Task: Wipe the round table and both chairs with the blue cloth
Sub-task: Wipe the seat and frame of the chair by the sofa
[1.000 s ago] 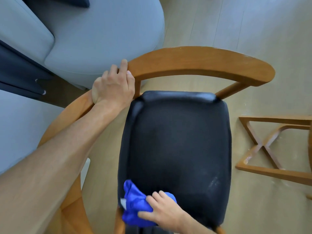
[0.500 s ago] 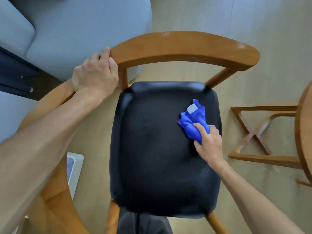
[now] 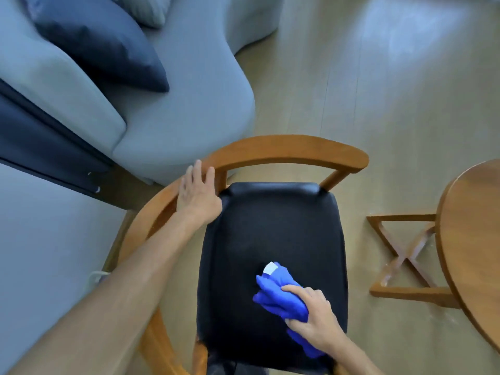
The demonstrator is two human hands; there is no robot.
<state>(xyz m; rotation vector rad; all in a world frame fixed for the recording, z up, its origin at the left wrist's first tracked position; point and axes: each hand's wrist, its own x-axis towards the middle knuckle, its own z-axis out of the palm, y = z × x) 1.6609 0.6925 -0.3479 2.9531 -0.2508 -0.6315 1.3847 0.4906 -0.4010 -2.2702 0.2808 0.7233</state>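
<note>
Blue cloth [image 3: 281, 293], bunched w/ white tag up, is pressed on the black seat pad [image 3: 270, 239] of the wooden chair [image 3: 284, 150], front-right area. For a clean pass, cloth should be kept flat and strokes overlapped to the pad edges; frame and backrest judged not yet done. Right hand [image 3: 313, 312]: fingers curled round cloth. Left hand [image 3: 197, 196]: fingers straight, resting on backrest rail, steadying. Round table [image 3: 473, 239] at right, apart from the chair.

The right edge of the frame cuts off the round counter [image 3: 472, 239], so only its left part shows. The right hand [image 3: 315, 318] covers part of the blue cloth [image 3: 281, 293]. The front of the chair seat [image 3: 270, 253] and the chair legs are out of view below. The grey sofa [image 3: 176, 109] is blurred.
</note>
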